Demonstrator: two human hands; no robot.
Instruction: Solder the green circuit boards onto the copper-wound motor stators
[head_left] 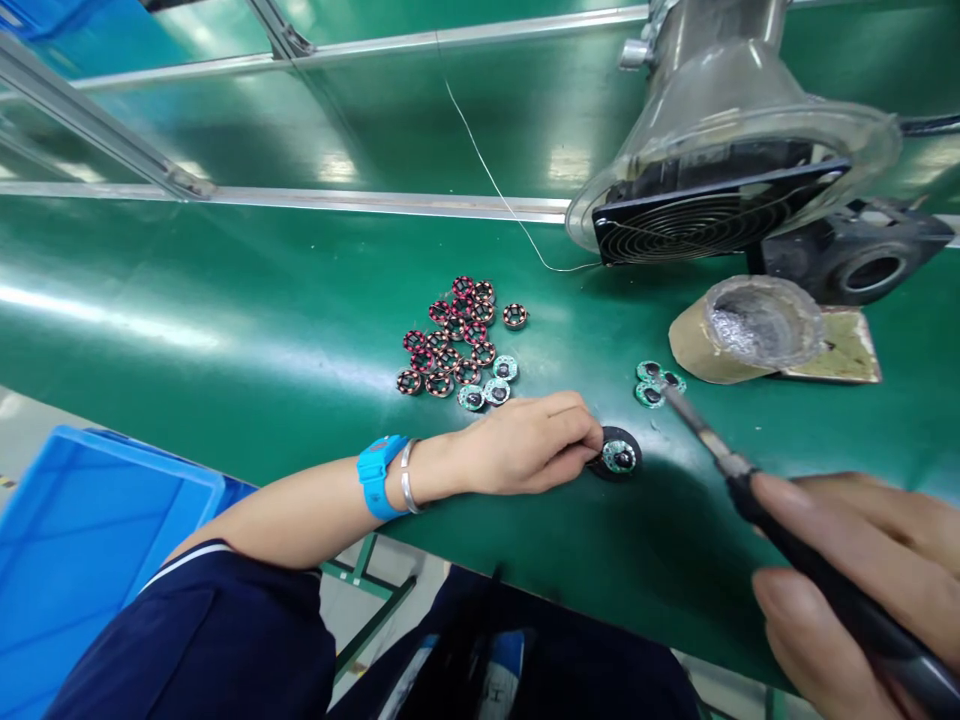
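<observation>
My left hand [536, 445] is closed, its thumb and finger pinching the left edge of a round black holder [634, 452]. A green ring-shaped circuit board [618, 457] with a black centre sits in that holder. My right hand [840, 560] is wrapped round the black handle of a soldering iron [712, 445]. The iron's tip points up and left, over or close to a small group of green round boards [649, 394]; whether it touches them I cannot tell. Left of these, several copper-wound motor stators [448, 358] lie in a cluster, with 3 green-topped ones [496, 391] at its near right side.
A fume extractor hood [720, 170] with a black fan grille hangs at the upper right. Below it stand a cardboard-coloured cup [705, 340] and a dark soldering iron stand [862, 262]. Thin solder wire [495, 185] hangs behind. A blue crate [82, 560] is at the lower left.
</observation>
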